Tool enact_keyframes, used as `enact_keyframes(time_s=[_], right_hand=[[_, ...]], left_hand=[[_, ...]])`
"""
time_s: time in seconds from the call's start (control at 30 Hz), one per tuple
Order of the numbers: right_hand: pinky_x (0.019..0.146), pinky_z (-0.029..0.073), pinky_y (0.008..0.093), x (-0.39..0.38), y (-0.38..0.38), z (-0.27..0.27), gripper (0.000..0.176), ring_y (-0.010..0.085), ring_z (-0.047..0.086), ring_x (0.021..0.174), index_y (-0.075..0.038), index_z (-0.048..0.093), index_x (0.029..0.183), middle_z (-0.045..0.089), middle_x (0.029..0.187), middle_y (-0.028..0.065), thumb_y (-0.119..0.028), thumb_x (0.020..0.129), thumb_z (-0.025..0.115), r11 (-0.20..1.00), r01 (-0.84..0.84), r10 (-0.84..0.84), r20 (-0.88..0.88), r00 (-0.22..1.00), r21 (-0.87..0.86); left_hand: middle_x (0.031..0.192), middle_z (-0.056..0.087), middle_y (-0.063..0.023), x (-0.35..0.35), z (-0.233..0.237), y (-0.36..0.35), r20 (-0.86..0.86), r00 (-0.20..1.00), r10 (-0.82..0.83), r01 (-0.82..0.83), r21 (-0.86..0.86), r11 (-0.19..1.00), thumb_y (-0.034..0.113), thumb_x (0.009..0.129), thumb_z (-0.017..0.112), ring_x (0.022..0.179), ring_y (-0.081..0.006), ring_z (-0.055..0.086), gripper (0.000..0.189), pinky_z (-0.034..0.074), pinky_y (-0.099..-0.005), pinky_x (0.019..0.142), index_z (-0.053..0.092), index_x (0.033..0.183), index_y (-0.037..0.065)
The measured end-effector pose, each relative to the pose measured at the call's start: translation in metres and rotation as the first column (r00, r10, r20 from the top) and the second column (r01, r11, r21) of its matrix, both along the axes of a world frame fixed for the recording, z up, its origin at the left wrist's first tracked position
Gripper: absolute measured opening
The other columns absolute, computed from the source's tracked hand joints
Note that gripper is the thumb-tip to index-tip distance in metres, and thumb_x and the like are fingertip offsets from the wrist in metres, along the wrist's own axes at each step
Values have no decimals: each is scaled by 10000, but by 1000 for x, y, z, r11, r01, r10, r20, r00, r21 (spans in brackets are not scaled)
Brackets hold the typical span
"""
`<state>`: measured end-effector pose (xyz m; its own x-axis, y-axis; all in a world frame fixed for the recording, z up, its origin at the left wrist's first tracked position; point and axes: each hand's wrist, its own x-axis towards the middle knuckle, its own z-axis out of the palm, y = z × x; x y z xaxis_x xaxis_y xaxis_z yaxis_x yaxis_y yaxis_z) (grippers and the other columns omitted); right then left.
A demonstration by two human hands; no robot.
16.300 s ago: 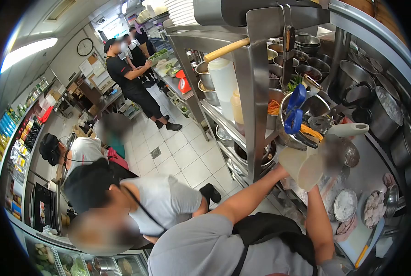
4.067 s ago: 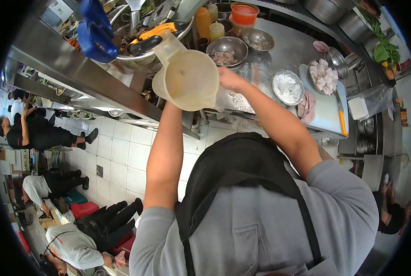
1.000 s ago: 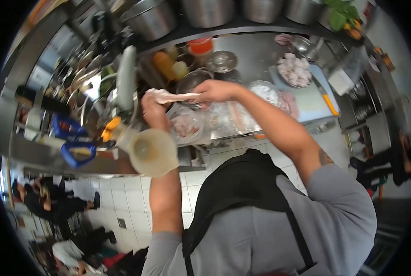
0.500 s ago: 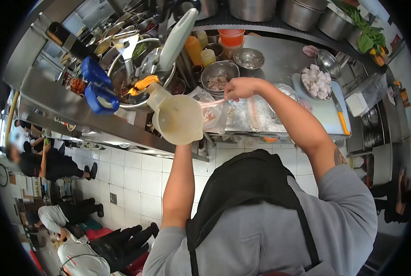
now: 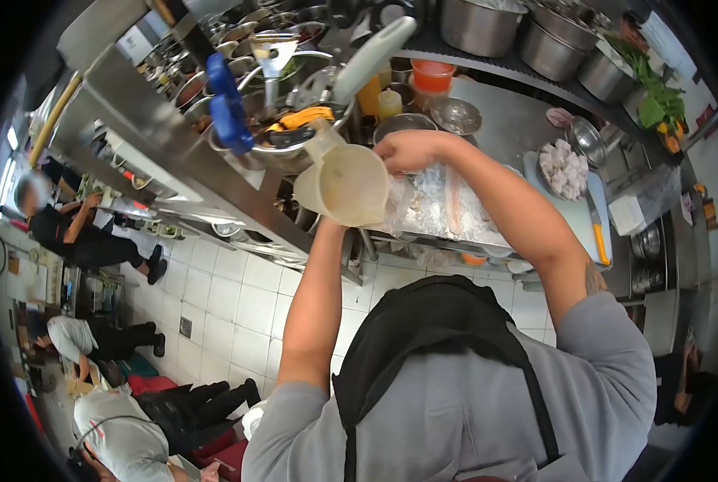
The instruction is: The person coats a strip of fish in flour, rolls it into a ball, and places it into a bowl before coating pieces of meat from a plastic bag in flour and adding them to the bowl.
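My right hand [image 5: 409, 151] is closed, knuckles up, beside the rim of a metal bowl [image 5: 405, 124]. What it grips is hidden. A clear plastic bag [image 5: 396, 207] lies just below it, partly covered by a cloudy plastic measuring jug [image 5: 349, 183]. The jug appears to hang at the shelf edge. My left forearm [image 5: 310, 297] reaches up under this jug, which hides the left hand and its fingers. Right of the bag, a long pale strip [image 5: 453, 201] lies on a white-dusted tray [image 5: 425, 210].
A bowl of pale chunks [image 5: 565, 170] and a yellow-handled knife [image 5: 600, 241] rest on a cutting board [image 5: 535, 169]. Metal pots [image 5: 478, 30] line the upper shelf. A metal ledge [image 5: 190, 173] runs along the left. Other people [image 5: 94, 217] work farther left.
The view has shifted, so the counter and shelf sit differently. A pinkish strip seen between my right hand and the bag is now out of sight. My right hand appears closer to the jug.
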<state>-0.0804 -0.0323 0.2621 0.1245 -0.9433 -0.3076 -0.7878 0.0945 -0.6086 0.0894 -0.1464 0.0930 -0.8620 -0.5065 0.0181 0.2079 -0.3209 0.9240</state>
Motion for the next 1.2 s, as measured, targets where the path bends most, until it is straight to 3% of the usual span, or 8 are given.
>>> enact_keyframes(time_s=[0.17,0.23,0.3,0.4,0.63,0.9,1.07,1.2], right_hand=[[794,494,395,-13,-3,-20,357,300,652,918,-14,621,1045,675,933,157,-161,724,674,973,-79,54,-115,992,-219],[781,501,383,-8,-3,-16,331,292,659,899,-17,624,1035,680,911,146,-147,734,671,981,-15,6,-47,999,-191],[755,512,368,-5,-4,-13,293,274,668,861,-21,631,1021,692,885,124,-145,760,682,979,15,-21,-25,999,-204],[767,515,378,3,-2,4,289,274,671,878,-14,645,1001,700,912,127,-172,769,710,974,24,-28,-14,999,-227],[676,505,378,-12,0,20,251,246,670,746,-30,718,967,705,830,122,-229,814,710,991,-48,17,-243,970,-122],[571,485,280,-14,12,14,213,113,604,620,-49,630,1042,656,795,23,-234,936,620,996,80,-86,145,986,43],[608,466,266,-18,16,-6,215,100,600,661,-45,630,985,649,781,10,-257,951,622,990,100,-124,285,951,99],[664,483,273,-21,16,-49,173,102,604,743,-40,615,914,633,830,5,-211,917,639,964,264,-217,632,744,21]], left_hand=[[908,664,-13,-13,-45,-20,-14,983,183,-181,-228,957,214,861,754,883,-123,628,297,533,-337,767,670,1097,54],[896,655,-7,-17,-43,-17,4,947,322,-191,-799,571,208,881,733,882,-113,611,276,517,-320,774,675,1107,59],[893,646,-4,-24,-41,-8,-94,930,356,-242,-883,401,200,897,715,872,-105,592,267,498,-311,771,673,1123,64],[868,631,9,-39,-59,0,-193,922,335,-386,-435,813,183,901,708,833,-91,562,222,470,-304,738,674,1090,71],[752,590,37,-24,0,-6,-173,938,299,-341,-595,727,151,863,747,711,-73,527,111,440,-270,625,675,871,67],[785,580,42,4,76,5,-17,1000,18,-24,-484,875,181,831,782,734,-61,505,183,425,-241,657,649,887,70],[772,562,45,7,87,8,208,976,59,94,-654,751,239,861,764,719,-59,483,224,407,-235,649,614,859,72],[782,576,39,4,78,18,253,967,19,126,-544,830,268,871,763,716,-66,491,246,410,-246,652,631,879,60]])
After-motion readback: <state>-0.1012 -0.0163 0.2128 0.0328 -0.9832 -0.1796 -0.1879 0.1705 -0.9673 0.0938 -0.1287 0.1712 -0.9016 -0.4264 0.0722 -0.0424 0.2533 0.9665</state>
